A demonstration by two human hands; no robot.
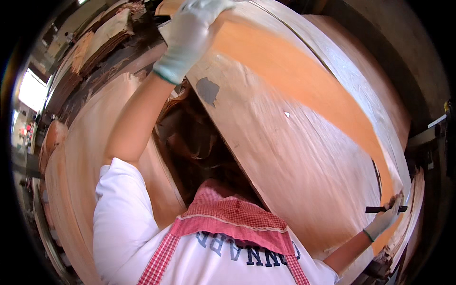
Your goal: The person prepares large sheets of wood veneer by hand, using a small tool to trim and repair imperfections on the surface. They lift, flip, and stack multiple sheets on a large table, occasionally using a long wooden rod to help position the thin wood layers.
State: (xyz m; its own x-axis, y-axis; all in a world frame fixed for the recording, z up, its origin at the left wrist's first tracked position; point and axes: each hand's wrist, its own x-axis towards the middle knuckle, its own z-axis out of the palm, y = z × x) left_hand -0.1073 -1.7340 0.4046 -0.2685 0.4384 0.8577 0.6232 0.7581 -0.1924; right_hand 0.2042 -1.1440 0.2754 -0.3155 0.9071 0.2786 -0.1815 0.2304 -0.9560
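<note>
A long orange wood veneer strip (304, 78) curves across a pale veneer sheet (285, 156), from the far left to the near right. My left hand (192, 35), in a white glove with a green cuff, is closed on the strip's far-left end; its fingertips are partly cut off by the top of the view. At the near right, my gloved right hand (390, 216) is closed around a dark flat bar-shaped tool (376, 209), beside the strip's other end. Whether those fingers also pinch the strip cannot be made out.
A grey irregular patch (207, 91) and a small white chip (287, 115) show on the sheet. To my left lies another veneer stack (90, 166), across a dark gap (197, 142). Ragged veneer piles (102, 42) stand at the far left.
</note>
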